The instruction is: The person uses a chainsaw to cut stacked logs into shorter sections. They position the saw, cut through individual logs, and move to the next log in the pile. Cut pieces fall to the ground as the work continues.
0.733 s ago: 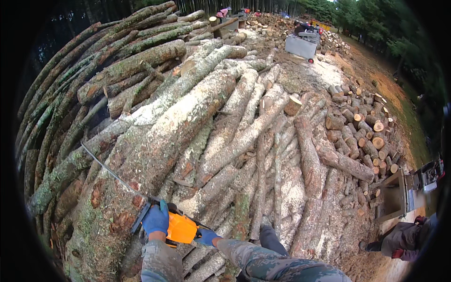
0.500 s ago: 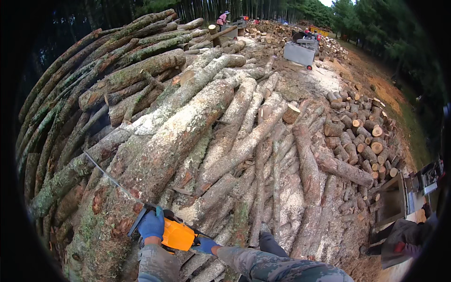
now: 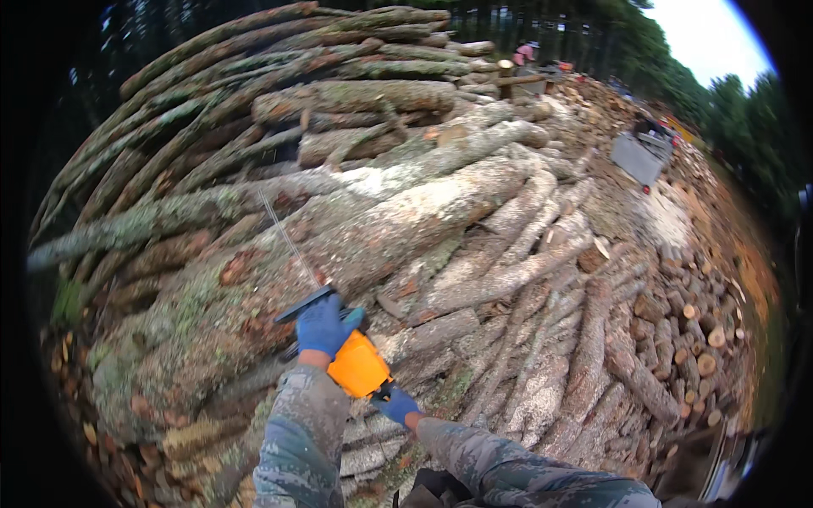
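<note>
An orange chainsaw (image 3: 360, 366) is held out in front of me, low in the picture. My left hand (image 3: 323, 327), in a blue glove, is closed round the front handle behind the dark hand guard (image 3: 304, 303). At the back of the saw my right hand (image 3: 396, 405), also blue-gloved, grips the rear handle. The long thin guide bar (image 3: 286, 237) points away and slightly left, across a thick mossy log (image 3: 360, 239) dusted with sawdust. Whether the chain touches the bark I cannot tell; the bar is blurred.
Long logs (image 3: 195, 89) are heaped at the far left. Thinner logs (image 3: 593, 339) lie across the ground to the right, beside a pile of short cut pieces (image 3: 690, 339). Further back stand a grey metal machine (image 3: 641, 158) and a person in pink (image 3: 526, 52).
My view has turned left and tilted, so the logs sit further right and rotated. The chainsaw, still in both hands, appears higher and further right, its bar pointing more steeply away.
</note>
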A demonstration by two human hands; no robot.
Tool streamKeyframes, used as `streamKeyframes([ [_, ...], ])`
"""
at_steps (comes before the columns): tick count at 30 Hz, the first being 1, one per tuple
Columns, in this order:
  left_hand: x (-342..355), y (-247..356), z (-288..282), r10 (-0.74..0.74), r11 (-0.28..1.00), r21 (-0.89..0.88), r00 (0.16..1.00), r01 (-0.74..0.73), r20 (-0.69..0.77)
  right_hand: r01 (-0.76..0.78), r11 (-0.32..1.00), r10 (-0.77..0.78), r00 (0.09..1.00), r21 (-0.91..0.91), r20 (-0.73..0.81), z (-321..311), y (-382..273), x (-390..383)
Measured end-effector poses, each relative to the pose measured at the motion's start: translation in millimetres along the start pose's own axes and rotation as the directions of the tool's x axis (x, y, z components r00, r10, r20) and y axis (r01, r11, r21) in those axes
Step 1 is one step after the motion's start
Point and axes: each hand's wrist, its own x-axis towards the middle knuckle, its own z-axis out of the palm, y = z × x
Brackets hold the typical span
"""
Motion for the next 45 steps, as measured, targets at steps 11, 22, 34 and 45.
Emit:
streamKeyframes([
  [11,-278,44,222,-0.502,-0.255,-0.820,0.655,0.512,0.565,-0.067,0.998,0.066,0.994,0.008,0.089,-8,42,-7],
  [22,-247,78,207,-0.282,-0.737,-0.621,0.714,0.267,0.641,0.213,0.717,0.266,0.797,-0.664,0.542,-79,-52,-13],
  [34,-207,109,158,-0.504,-0.489,-0.736,0.537,0.469,0.677,0.810,-0.113,-0.831,0.240,-0.575,0.501,-33,-317,47],
  [45,-167,105,112,-0.545,-0.493,-0.770,0.547,0.405,0.636,0.591,0.130,-0.324,0.784,-0.796,0.529,14,-380,128],
])
